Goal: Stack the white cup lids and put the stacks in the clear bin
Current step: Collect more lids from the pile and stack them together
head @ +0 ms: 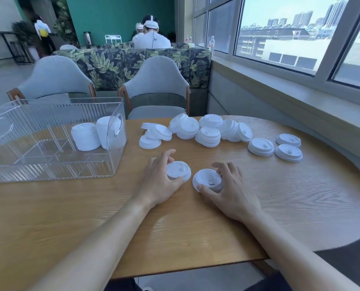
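My left hand grips a white cup lid at the middle of the wooden table, fingers curled round its rim. Just to its right, my right hand holds another white lid, tilted toward me. The two lids sit close together, apart by a small gap. The clear bin stands at the left and holds two stacks of lids in its far right corner. Several loose lids and short stacks lie in a row behind my hands.
Three single lids lie at the far right of the table, near the rounded edge. Two grey chairs stand behind the table. A window ledge runs along the right. People sit further back in the room.
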A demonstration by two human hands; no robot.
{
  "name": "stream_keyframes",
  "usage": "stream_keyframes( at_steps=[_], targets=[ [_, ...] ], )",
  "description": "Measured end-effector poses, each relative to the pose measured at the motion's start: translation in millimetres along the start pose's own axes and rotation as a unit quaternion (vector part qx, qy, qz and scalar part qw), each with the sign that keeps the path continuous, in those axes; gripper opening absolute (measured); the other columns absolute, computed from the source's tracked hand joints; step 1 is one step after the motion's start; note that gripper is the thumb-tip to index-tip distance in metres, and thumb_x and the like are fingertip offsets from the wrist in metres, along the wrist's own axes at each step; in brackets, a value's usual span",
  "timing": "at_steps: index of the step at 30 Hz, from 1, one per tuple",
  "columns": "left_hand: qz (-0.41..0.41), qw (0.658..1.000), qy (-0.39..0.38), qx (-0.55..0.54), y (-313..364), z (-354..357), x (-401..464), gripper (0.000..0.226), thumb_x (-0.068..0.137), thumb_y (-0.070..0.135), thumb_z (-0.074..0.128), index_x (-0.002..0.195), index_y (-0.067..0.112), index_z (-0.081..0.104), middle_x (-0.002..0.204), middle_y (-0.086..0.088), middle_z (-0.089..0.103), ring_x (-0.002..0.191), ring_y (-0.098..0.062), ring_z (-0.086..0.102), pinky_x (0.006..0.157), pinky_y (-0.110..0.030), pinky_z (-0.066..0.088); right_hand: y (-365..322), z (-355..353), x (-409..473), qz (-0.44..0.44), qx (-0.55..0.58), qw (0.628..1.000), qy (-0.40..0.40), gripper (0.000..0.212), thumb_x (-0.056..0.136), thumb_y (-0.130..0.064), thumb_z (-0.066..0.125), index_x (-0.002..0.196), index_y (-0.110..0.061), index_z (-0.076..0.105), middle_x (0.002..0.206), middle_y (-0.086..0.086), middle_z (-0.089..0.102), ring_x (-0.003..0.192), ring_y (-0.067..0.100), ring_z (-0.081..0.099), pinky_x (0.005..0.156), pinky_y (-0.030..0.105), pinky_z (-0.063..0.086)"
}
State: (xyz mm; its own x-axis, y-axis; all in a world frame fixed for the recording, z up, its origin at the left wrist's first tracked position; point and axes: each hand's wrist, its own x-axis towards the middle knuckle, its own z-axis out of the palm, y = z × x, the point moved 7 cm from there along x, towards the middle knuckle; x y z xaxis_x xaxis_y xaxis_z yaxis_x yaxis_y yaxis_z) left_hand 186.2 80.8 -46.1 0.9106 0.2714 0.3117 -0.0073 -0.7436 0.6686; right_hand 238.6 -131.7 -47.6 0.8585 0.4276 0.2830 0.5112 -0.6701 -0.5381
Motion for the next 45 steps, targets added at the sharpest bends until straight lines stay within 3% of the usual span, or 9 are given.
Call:
stream_keyframes(
  at_steps=[2, 7, 13, 17, 23, 27, 33, 39, 45],
  targets=[
    [0.002, 1.0, -0.002, 0.005, 2.5, -0.3, -0.2, 0.087, 0.07, 0.062, 0.062, 0.148, 0.037, 0.036, 0.13, 0.013, 0.052, 0.123, -0.008, 0.038, 0.108, -0.036, 0.038, 0.1, 0.2, -0.2, -0.001, 0.005, 1.0, -0.003, 0.078, 0.076, -0.078, 0.059, 0.137, -0.035, 0.038, 0.126, -0.014, 0.041, 0.126, 0.007, 0.038, 0.101, 0.036, 0.044],
    [-0.011, 0.999, 0.034, 0.021, -4.6, -2.7, 1.5, 0.087, 0.073, 0.067, 0.078, 0.146, 0.036, 0.041, 0.137, 0.012, 0.049, 0.13, -0.008, 0.043, 0.108, -0.034, 0.041, -1.1, 0.1, -0.9, -0.014, 0.001, 1.0, -0.01, 0.077, 0.076, -0.077, 0.056, 0.139, -0.036, 0.036, 0.132, -0.018, 0.044, 0.128, 0.007, 0.037, 0.103, 0.036, 0.042],
    [-0.035, 0.998, 0.043, 0.028, -8.0, -4.6, 2.6, 0.082, 0.072, 0.067, 0.077, 0.14, 0.031, 0.048, 0.115, 0.016, 0.055, 0.116, -0.01, 0.048, 0.099, -0.035, 0.045, -2.7, -1.9, -2.2, -0.021, 0.011, 1.0, -0.018, 0.07, 0.078, -0.065, 0.059, 0.138, -0.038, 0.036, 0.132, -0.023, 0.048, 0.13, 0.006, 0.035, 0.105, 0.034, 0.04],
    [-0.047, 0.998, 0.036, 0.022, -8.8, -4.1, 1.9, 0.074, 0.075, 0.054, 0.075, 0.14, 0.031, 0.047, 0.127, 0.017, 0.059, 0.123, -0.01, 0.05, 0.102, -0.035, 0.045, -4.6, -3.1, -2.8, -0.02, 0.006, 1.0, -0.02, 0.067, 0.081, -0.059, 0.064, 0.138, -0.037, 0.037, 0.131, -0.023, 0.049, 0.13, 0.005, 0.033, 0.104, 0.032, 0.038],
    [-0.062, 0.997, 0.013, 0.034, -7.4, -2.3, 0.8, 0.074, 0.076, 0.056, 0.058, 0.146, 0.038, 0.042, 0.144, 0.013, 0.055, 0.135, -0.014, 0.047, 0.113, -0.038, 0.038, -6.3, -2.0, -2.9, -0.024, 0.007, 0.999, -0.022, 0.074, 0.076, -0.07, 0.067, 0.137, -0.039, 0.038, 0.123, -0.026, 0.048, 0.123, 0.002, 0.036, 0.101, 0.03, 0.038],
    [-0.062, 0.996, 0.033, 0.052, -5.0, -5.4, 0.5, 0.076, 0.08, 0.057, 0.073, 0.146, 0.032, 0.046, 0.143, 0.01, 0.051, 0.133, -0.016, 0.047, 0.112, -0.039, 0.039, -7.1, -2.0, -2.3, -0.026, 0.006, 0.999, -0.02, 0.078, 0.074, -0.072, 0.067, 0.138, -0.037, 0.039, 0.125, -0.025, 0.047, 0.124, 0.003, 0.036, 0.104, 0.029, 0.037],
    [-0.062, 0.994, 0.046, 0.079, -5.5, -6.9, 0.7, 0.073, 0.077, 0.059, 0.075, 0.138, 0.028, 0.051, 0.129, 0.009, 0.056, 0.125, -0.015, 0.049, 0.106, -0.039, 0.042, -7.4, -1.0, -3.2, -0.038, 0.003, 0.998, -0.041, 0.077, 0.073, -0.068, 0.055, 0.141, -0.036, 0.036, 0.13, -0.021, 0.05, 0.128, 0.007, 0.036, 0.108, 0.034, 0.036],
    [-0.077, 0.996, 0.016, 0.047, -5.3, -4.6, -0.7, 0.081, 0.067, 0.07, 0.056, 0.141, 0.036, 0.047, 0.139, 0.014, 0.056, 0.134, -0.011, 0.045, 0.111, -0.04, 0.041, -8.5, -2.4, -3.8, -0.035, 0.001, 0.999, -0.041, 0.072, 0.079, -0.059, 0.064, 0.141, -0.035, 0.038, 0.13, -0.021, 0.049, 0.129, 0.007, 0.033, 0.107, 0.032, 0.036],
    [-0.057, 0.996, 0.032, 0.063, -2.6, -7.4, 1.1, 0.077, 0.082, 0.056, 0.074, 0.148, 0.03, 0.045, 0.146, 0.012, 0.049, 0.137, -0.014, 0.044, 0.115, -0.039, 0.035, -7.2, -2.3, -3.5, -0.034, 0.005, 0.999, -0.038, 0.079, 0.071, -0.071, 0.054, 0.14, -0.037, 0.038, 0.13, -0.022, 0.049, 0.127, 0.006, 0.035, 0.109, 0.031, 0.033]
  ],
)
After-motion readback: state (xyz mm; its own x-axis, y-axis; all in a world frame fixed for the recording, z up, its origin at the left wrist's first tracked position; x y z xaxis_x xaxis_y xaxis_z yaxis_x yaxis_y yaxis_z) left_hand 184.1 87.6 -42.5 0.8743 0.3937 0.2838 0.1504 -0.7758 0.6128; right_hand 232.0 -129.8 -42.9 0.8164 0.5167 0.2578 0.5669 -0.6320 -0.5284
